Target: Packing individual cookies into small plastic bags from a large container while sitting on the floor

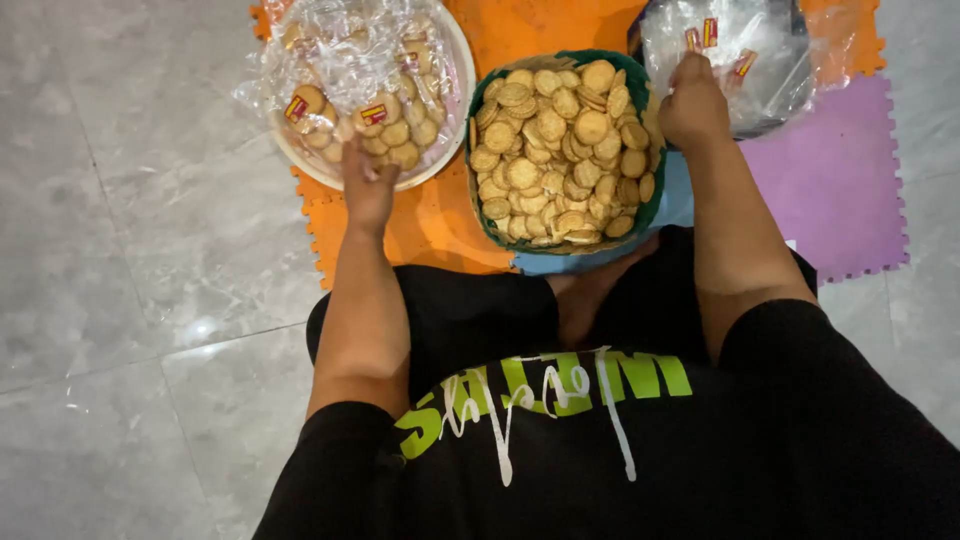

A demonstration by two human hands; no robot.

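Left hand (368,182), fingers loosely spread and grasping nothing, rests at the near rim of a white bowl (452,150) of bagged biscuits (385,125). Right hand (692,100), clenched, pinches clear empty bags (745,60); a basket (650,200) of loose biscuits (560,150) sits between both hands.

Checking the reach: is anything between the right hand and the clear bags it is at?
Nothing visible: the right hand rests against the clear bags, beside the basket of round biscuits.
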